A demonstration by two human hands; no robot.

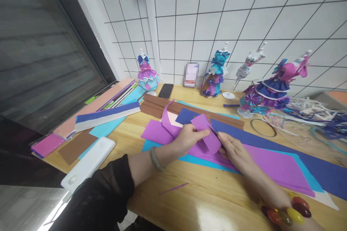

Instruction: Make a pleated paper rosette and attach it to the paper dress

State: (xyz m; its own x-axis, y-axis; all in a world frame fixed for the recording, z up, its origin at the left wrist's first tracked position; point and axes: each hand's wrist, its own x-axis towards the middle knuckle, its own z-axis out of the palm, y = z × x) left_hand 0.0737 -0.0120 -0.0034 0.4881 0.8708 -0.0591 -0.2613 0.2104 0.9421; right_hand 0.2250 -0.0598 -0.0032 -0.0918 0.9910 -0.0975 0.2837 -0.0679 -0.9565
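Observation:
A small piece of purple crepe paper (207, 133) is pinched between the thumb and fingers of my left hand (188, 139). My right hand (233, 151) grips a pair of dark scissors (214, 131), whose blades lie at the piece's right edge; the handles are mostly hidden by my fingers. Below both hands, a long purple sheet (273, 164) rests on light blue paper (210, 164). Another purple piece (157, 132), with a curled strip (167, 115) rising from it, is left of my left hand. Dark blue paper (260, 139) stretches behind my right hand.
Dress forms in paper dresses (148, 74) (217, 74) (273, 86) and a bare form (249, 63) stand along the tiled wall. A phone (166, 91) lies behind brown paper strips (189, 110). A white device (89, 164) and stacked papers (94, 108) are left; ribbons (311, 112) right.

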